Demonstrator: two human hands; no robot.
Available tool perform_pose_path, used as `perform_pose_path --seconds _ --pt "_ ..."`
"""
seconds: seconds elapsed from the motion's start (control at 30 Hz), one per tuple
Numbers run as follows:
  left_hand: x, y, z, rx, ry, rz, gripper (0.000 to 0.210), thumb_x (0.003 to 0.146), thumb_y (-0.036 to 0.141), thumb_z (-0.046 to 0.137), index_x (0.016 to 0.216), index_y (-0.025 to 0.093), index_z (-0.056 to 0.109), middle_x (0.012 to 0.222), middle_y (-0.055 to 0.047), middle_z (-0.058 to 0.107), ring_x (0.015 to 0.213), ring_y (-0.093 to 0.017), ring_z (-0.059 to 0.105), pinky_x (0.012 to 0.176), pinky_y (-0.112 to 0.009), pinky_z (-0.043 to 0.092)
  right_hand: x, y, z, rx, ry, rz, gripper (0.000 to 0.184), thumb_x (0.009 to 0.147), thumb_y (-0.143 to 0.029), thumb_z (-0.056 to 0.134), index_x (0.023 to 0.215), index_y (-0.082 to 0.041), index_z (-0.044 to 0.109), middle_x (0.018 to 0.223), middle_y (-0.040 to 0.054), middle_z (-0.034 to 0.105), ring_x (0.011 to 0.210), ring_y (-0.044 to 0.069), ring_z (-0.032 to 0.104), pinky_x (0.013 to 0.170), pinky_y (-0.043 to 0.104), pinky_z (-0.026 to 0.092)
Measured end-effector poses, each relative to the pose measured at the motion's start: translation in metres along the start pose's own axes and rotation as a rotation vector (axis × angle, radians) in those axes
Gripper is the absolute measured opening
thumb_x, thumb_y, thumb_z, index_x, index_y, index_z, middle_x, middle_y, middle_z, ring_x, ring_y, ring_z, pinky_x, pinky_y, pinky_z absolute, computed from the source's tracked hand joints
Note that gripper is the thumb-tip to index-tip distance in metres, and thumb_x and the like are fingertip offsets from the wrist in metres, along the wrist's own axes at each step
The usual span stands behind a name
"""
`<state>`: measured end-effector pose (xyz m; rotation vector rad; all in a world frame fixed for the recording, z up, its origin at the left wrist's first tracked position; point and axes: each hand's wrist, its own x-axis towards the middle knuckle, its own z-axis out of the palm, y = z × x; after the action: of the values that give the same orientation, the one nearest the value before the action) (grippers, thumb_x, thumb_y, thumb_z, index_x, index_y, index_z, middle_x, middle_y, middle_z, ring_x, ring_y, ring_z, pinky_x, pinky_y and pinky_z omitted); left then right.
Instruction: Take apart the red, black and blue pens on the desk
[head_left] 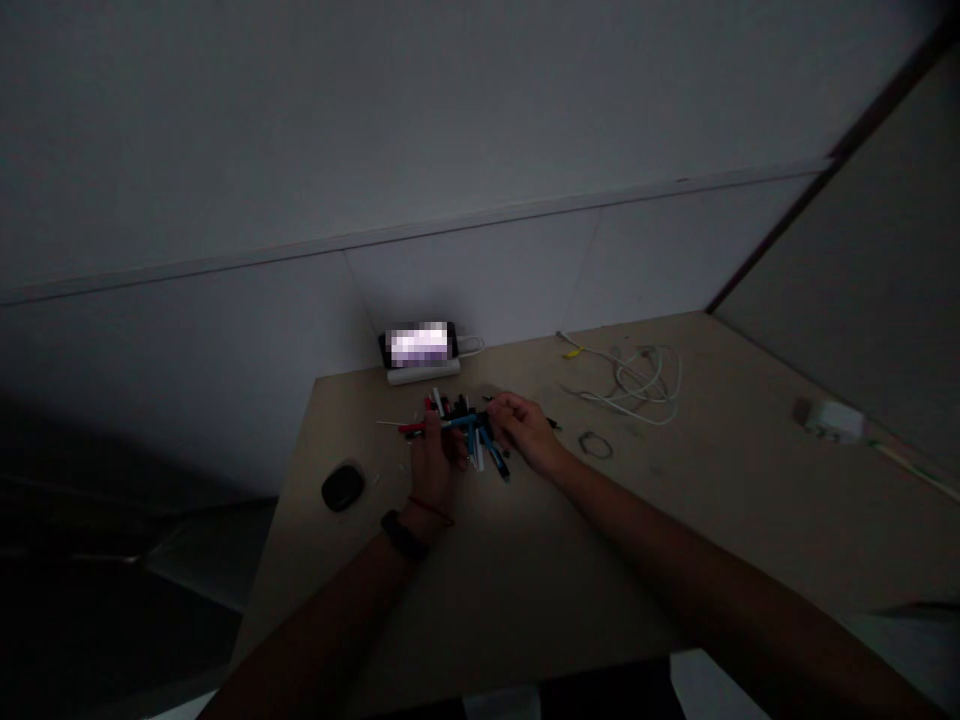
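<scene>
A loose pile of pens (pixel 481 450), in blue, white, red and black, lies on the table between my two hands. My left hand (pixel 431 468), with a dark wristband and a red string at the wrist, is closed at the pile's left side. Its thumb presses on a slim red and blue pen (pixel 459 422) that lies crosswise. At the right side my right hand (pixel 525 430) has thumb and fingers pinched together near the pen ends. What sits in that pinch is too dark and small to make out. A blue pen (pixel 495 458) points toward me below it.
A phone (pixel 418 346) with a lit screen leans on a white block (pixel 424 372) against the wall. A black rounded case (pixel 343 487) lies left. To the right are a coiled white cable (pixel 637 385), a small ring-shaped loop (pixel 595 445) and a white plug (pixel 834 421).
</scene>
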<state>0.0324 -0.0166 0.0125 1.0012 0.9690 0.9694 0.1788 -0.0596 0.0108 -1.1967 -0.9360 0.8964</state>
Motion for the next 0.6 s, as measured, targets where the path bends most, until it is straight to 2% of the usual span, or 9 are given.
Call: perform_pose_path --seconds 0.17,0.4,0.6 --pt "-0.0014 0.0010 0.0002 0.012 -0.019 0.018 0.070 0.080 0.080 0.052 0.060 0.014 0.065 0.048 -0.003 0.058 0.040 -0.008 0.050 0.039 -0.020 0.036 -0.0009 -0.0008 -0.0009 -0.076 -0.054 0.002 0.061 0.084 -0.070 0.058 0.049 -0.021 0.048 0.041 -0.0039 0.045 0.038 0.009 0.040 0.041 0.024 0.033" --pt "0.0042 -0.0048 -0.0006 -0.037 -0.018 -0.004 0.066 0.077 0.080 0.055 0.062 0.015 0.063 0.049 -0.002 0.059 0.039 -0.009 0.050 0.038 -0.020 0.035 -0.0003 0.0011 -0.0008 0.040 -0.029 0.039 0.049 0.073 -0.066 0.073 0.066 -0.022 0.054 0.044 -0.0075 0.049 0.035 0.009 0.038 0.037 0.022 0.027" --pt "0.0019 -0.0025 0.0011 -0.077 -0.005 -0.006 0.064 0.075 0.079 0.059 0.066 0.015 0.062 0.053 -0.002 0.061 0.042 -0.009 0.052 0.039 -0.019 0.036 -0.0002 0.0001 -0.0014 -0.027 -0.084 0.034 0.061 0.082 -0.072 0.058 0.050 -0.021 0.047 0.041 -0.0044 0.044 0.038 0.009 0.040 0.040 0.023 0.032"
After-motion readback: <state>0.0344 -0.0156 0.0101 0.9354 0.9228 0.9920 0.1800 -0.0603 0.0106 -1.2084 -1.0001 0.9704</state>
